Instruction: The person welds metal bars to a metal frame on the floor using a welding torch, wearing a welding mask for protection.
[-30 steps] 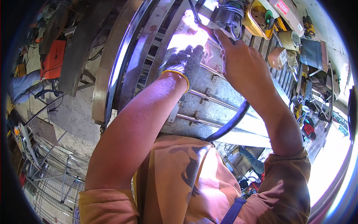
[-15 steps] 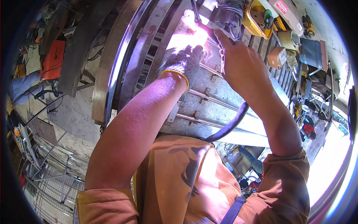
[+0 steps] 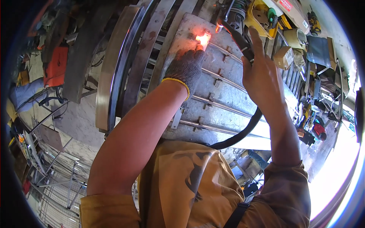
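My left hand (image 3: 187,67), in a grey knit glove with a yellow cuff, rests on a grey metal plate (image 3: 186,28). Its fingers are bent together beside a glowing orange-white spot (image 3: 204,38); what they grip, if anything, is hidden. My bare right hand (image 3: 262,74) holds a welding torch (image 3: 238,41) by its black handle, index finger stretched along it. The torch's orange-lit nozzle (image 3: 219,28) is up and right of the glow, apart from it. Thin metal rods (image 3: 224,81) with small brackets run across the plate. A black hose (image 3: 243,132) loops below my right hand.
Long metal bars (image 3: 114,72) lie left of the plate. Behind the torch are a motor-like tool (image 3: 236,15) and a yellow container (image 3: 260,17) with discs. A cardboard box (image 3: 283,57) stands right; a red case (image 3: 56,66) is far left. Another person's blue sleeve (image 3: 28,95) shows there.
The blinding white-violet arc has gone, leaving a smaller orange glow. My right hand has moved right with the torch, away from the spot. My left hand stays nearly in place.
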`<act>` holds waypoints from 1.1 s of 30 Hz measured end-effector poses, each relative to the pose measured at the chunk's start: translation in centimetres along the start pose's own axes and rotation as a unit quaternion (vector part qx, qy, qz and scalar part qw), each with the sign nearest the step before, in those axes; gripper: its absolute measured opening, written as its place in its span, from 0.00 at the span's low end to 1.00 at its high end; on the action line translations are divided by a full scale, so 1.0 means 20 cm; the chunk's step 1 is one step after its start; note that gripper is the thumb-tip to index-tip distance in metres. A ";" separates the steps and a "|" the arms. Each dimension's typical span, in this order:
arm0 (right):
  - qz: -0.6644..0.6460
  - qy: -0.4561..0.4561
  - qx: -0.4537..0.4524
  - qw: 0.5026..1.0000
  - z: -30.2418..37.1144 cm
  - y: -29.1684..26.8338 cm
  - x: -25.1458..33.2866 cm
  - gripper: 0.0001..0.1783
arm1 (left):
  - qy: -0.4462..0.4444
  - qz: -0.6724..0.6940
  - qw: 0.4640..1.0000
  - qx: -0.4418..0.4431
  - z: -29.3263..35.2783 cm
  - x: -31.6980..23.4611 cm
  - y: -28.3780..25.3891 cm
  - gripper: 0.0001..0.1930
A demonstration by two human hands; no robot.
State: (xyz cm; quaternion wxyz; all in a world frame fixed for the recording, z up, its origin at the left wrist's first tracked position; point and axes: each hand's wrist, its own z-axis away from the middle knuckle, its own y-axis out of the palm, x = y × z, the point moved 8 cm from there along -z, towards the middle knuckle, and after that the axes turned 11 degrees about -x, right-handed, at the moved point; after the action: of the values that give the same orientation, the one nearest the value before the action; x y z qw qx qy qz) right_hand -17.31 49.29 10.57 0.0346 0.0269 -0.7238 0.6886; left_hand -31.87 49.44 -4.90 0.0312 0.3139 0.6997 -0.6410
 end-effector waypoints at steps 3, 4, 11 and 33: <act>-0.029 0.019 -0.025 0.999 0.04 -0.02 -0.08 0.43 | 0.011 0.006 1.000 0.016 0.01 -0.02 0.00 0.21; -0.033 0.024 -0.027 0.999 0.06 -0.01 -0.11 0.43 | 0.016 0.003 1.000 0.019 0.01 -0.02 0.00 0.21; -0.103 0.072 -0.058 0.990 0.17 -0.01 -0.22 0.44 | 0.106 -0.093 0.986 0.089 0.03 -0.05 -0.01 0.42; -0.354 0.223 -0.102 0.903 0.59 0.18 -0.64 0.45 | 0.178 -0.252 0.929 0.204 0.23 -0.15 -0.08 0.31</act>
State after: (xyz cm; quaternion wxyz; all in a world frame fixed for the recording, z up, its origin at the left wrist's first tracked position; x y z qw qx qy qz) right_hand -5.08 37.64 5.35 0.4389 0.1229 -0.7062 0.5418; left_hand -31.87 44.15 -2.93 -0.3206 0.2358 0.6041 -0.6904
